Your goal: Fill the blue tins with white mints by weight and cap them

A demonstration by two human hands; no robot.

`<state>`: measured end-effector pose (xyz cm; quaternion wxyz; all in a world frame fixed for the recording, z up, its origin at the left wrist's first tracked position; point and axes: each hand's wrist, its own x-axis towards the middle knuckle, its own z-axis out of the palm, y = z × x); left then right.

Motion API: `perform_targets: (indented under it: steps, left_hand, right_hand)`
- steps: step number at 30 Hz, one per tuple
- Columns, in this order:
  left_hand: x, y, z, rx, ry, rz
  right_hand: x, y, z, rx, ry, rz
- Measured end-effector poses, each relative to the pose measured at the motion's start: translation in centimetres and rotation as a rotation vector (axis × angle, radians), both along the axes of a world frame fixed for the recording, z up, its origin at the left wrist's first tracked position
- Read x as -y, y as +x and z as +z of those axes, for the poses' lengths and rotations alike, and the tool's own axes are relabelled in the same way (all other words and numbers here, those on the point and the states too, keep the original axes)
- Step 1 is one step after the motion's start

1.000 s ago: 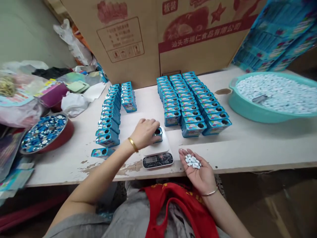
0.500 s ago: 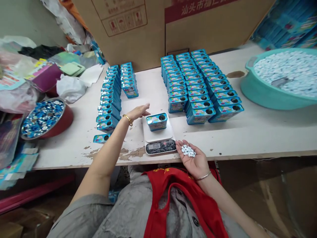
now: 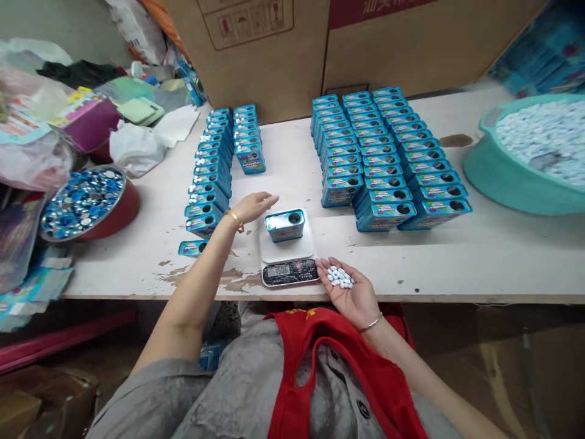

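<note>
Scale (image 3: pixel 291 244), near edge of surface (image 3: pixel 379 268), left of its middle: display (image 3: pixel 279 271) digits "1506", decimal point too small to confirm
Blue tin (image 3: pixel 251 161), front of short row, towards far edge: "CARAMELO MACIZO", second word slightly blurred
Carton (image 3: pixel 269 73), along far edge: "汕头", cut at top, pale on red band (image 3: pixel 351 13); four handling signs (image 3: pixel 251 23), including glass and umbrella
Tin lids (image 3: pixel 385 210): coloured lettering, too small to read

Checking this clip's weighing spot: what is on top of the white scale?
One blue container stands on the scale, a dark round opening in its top. The plate beneath is hidden; the container's inside is too dark to see.
</note>
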<state>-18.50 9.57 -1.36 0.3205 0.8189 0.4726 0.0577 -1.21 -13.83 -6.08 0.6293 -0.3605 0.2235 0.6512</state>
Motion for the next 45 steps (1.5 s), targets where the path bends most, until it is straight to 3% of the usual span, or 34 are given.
perform_targets:
  steps: [1, 2, 3, 4, 6, 7, 9, 12, 16, 21, 25, 28, 31, 36, 41, 45]
  left_hand:
    - [1.3, 0.0, 1.1, 0.026, 0.094, 0.013]
    - [2.9, 0.1, 2.3, 0.080, 0.344, 0.011]
    - [4.7, 0.3, 3.5, 0.126, 0.439, 0.003]
    - [6.7, 0.7, 4.6, 0.166, 0.487, -0.031]
    - [10.6, 1.6, 6.0, 0.278, 0.521, -0.248]
    - [12.3, 2.2, 6.2, 0.302, 0.463, -0.361]
    - [14.8, 3.4, 5.5, 0.261, 0.368, -0.467]
    - [16.4, 5.0, 3.3, 0.154, 0.302, -0.440]
    - [16.6, 6.0, 1.5, 0.083, 0.285, -0.338]
    - [16.6, 6.2, 1.4, 0.076, 0.325, -0.343]
    - [16.3, 6.2, 1.3, 0.176, 0.370, -0.350]
    - [15.6, 6.0, 1.9, 0.302, 0.362, -0.313]
    - [14.2, 5.5, 3.5, 0.398, 0.366, -0.245]
    - [10.8, 4.1, 6.0, 0.357, 0.468, -0.092]
    - [8.8, 3.5, 6.0, 0.172, 0.500, -0.135]
    - [8.6, 3.4, 5.8, 0.161, 0.495, -0.156]
  right_hand:
    - [-0.2, 0.1, 0.4, -0.009, 0.021, -0.001]
    - [-0.3, 0.2, 0.9, -0.019, 0.051, -0.001]
    - [-0.6, 0.3, 1.5, -0.028, 0.087, 0.000]
    - [-0.8, 0.4, 2.1, -0.037, 0.126, 0.002]
    - [-1.4, 0.4, 3.3, -0.050, 0.202, 0.014]
    - [-1.7, 0.3, 3.8, -0.053, 0.232, 0.017]
    - [-2.2, 0.1, 4.5, -0.059, 0.267, 0.016]
    - [-2.6, -0.5, 4.8, -0.058, 0.237, 0.009]
    - [-2.4, -0.8, 4.3, -0.063, 0.202, -0.015]
    - [-1.8, -0.7, 3.4, -0.094, 0.251, -0.032]
    - [-1.9, -0.6, 3.7, -0.113, 0.267, -0.028]
    - [-2.5, -0.8, 4.6, -0.144, 0.279, -0.025]
    - [-3.2, -1.1, 5.4, -0.168, 0.310, -0.003]
    - [-3.6, -1.2, 5.6, -0.163, 0.299, 0.020]
    - [-3.0, -0.8, 4.9, -0.154, 0.261, 0.009]
    - [-2.7, -0.5, 4.7, -0.147, 0.233, -0.002]
